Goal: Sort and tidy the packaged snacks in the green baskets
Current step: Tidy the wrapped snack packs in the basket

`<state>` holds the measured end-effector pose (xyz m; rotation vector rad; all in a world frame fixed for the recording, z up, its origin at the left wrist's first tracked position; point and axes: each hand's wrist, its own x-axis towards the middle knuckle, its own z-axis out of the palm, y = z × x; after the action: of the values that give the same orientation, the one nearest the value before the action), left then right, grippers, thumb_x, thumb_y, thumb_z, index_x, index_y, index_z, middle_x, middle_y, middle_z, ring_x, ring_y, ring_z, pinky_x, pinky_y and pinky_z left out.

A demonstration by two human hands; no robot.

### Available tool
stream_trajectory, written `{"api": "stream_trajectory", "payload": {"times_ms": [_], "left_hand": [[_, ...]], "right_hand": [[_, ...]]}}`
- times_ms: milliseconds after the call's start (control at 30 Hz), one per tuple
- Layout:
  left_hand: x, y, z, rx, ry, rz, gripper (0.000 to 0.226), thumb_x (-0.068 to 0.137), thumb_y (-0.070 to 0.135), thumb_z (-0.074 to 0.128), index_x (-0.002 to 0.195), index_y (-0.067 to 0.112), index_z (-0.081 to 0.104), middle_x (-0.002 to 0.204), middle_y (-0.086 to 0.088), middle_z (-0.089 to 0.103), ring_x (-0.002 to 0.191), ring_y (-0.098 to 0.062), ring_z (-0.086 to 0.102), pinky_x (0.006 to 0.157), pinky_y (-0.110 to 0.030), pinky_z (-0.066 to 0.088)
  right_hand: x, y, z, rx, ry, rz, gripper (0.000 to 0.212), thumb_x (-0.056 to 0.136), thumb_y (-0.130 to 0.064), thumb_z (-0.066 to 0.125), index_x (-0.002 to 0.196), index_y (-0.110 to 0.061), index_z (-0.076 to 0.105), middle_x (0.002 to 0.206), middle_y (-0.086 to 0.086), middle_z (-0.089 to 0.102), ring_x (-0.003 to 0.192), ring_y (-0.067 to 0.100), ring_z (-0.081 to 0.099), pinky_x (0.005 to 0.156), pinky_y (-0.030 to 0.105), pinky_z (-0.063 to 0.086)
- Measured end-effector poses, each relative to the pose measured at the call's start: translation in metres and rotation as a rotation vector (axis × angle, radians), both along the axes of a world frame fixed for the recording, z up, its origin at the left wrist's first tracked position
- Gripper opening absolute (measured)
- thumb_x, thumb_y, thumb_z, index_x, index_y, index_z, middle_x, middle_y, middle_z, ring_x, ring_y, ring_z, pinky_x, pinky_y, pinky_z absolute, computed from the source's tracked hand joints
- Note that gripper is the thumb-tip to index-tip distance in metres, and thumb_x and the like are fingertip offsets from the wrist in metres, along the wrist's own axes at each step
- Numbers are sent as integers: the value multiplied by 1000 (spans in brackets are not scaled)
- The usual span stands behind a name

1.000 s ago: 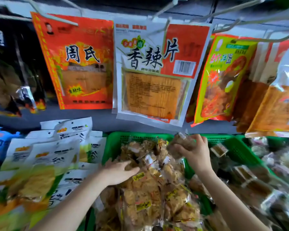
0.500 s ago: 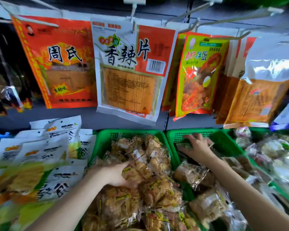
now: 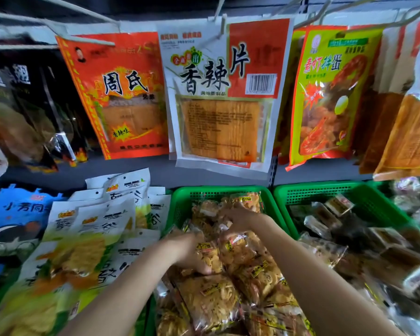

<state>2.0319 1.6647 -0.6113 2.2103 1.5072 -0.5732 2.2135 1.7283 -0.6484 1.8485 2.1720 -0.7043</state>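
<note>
Reaching into green basket (image 3: 180, 202), both hands' fingers gripping snack packets (image 3: 211, 301), hanging bags (image 3: 224, 93) above, grey shelf wall.

Orange hanging pack (image 3: 121, 98): 周氏; white pack (image 3: 224, 98): 香辣片 (barcode beside).

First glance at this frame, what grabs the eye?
The big hanging packs up top: a white-and-red spicy-strip pack in the middle, an orange-red pack to its left and a yellow-green shrimp pack to its right. Below, both hands work in the left green basket of clear golden snack bags: left hand nearer, right hand further back. A second green basket with darker packets sits to the right.
</note>
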Motion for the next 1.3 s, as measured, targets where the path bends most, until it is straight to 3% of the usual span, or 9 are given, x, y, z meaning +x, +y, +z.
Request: {"api": "stream_trajectory", "payload": {"times_ms": [133,200,500,667,800,967,1067,1133,1300], "left_hand": [[0,5,-4,-18,23,51,95,70,60,69,145,19,29,150,-9,33,134,-31,36,109,-41,35],[1,7,-4,-38,3,87,100,66,61,71,145,19,29,151,-10,31,134,-30,36,110,-41,34],[-2,5,-4,21,-83,107,87,69,48,75,139,11,37,141,-5,43,126,-23,45,104,-31,39],[-8,16,-1,176,-135,65,74,67,37,81,131,16,51,133,-4,50,124,-23,47,101,-30,39],[-7,33,10,453,-225,120,58,76,31,74,128,21,53,129,-4,51,120,-23,46,98,-30,37],[11,45,1,615,-288,248,69,87,25,63,145,25,27,147,-6,31,132,-30,29,108,-42,32],[15,45,-8,547,-161,245,78,93,23,54,148,36,-1,158,1,1,144,-33,1,114,-59,13],[20,40,-9,445,-222,168,69,95,34,49,148,38,5,158,5,1,145,-28,-9,113,-62,4],[25,16,-12,44,73,-165,56,91,60,36,144,45,24,156,8,-15,135,-32,-35,102,-65,-18]], "right_hand": [[-4,-9,-2,95,-24,-62,25,80,-36,68,97,-35,49,142,5,31,135,44,24,107,63,24],[4,-15,-4,176,30,-121,29,77,-38,70,77,-35,41,129,5,39,129,41,32,103,60,30],[80,-26,47,607,646,-664,28,69,-20,77,89,-24,58,97,14,64,88,28,61,75,42,54],[102,-49,61,629,828,-675,37,66,-13,83,73,-28,50,72,-3,57,66,15,50,56,29,39],[116,-58,65,635,600,-559,37,67,-11,81,88,-22,53,103,12,51,85,23,48,66,26,33],[112,-64,63,617,550,-470,40,66,-12,82,94,-20,55,104,9,45,89,22,47,65,25,36],[98,-56,63,607,449,-359,45,68,-14,81,107,-16,59,107,4,38,95,20,47,80,22,37],[85,-50,59,604,344,-229,44,75,-16,74,114,-17,56,115,4,36,107,25,46,94,31,38],[39,-35,56,361,-449,-175,55,93,-7,44,141,-29,31,154,6,11,138,51,0,105,72,0]]}}
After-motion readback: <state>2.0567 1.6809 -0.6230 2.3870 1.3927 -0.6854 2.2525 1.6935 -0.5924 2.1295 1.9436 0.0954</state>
